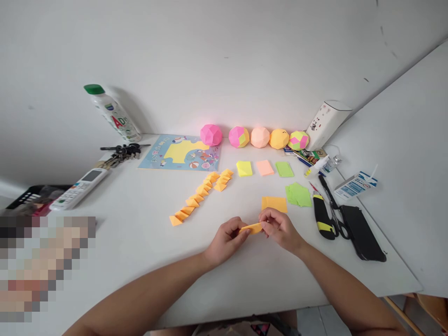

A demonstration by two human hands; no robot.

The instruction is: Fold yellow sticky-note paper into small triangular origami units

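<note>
My left hand point(227, 239) pinches the left end of a small folded orange paper point(252, 228) above the white table. At its right end, the fingers of my right hand point(279, 228) are closed on the same paper. Just beyond my right hand lie flat orange sheets point(275, 204), partly covered by its fingers. Folded orange pieces point(196, 199) form a slanting row to the left of my hands, with a shorter group point(224, 179) at its upper right. Green paper pieces point(298, 194) are spread to the right of the orange sheets.
Several paper balls point(260, 137) line the wall, above yellow, pink and green pads point(284, 169). A cutter point(322, 217), scissors point(341, 227), phone point(363, 233) and drink carton point(356, 185) lie right. A remote point(80, 189), bottle point(114, 114) and blue card point(150, 156) are left.
</note>
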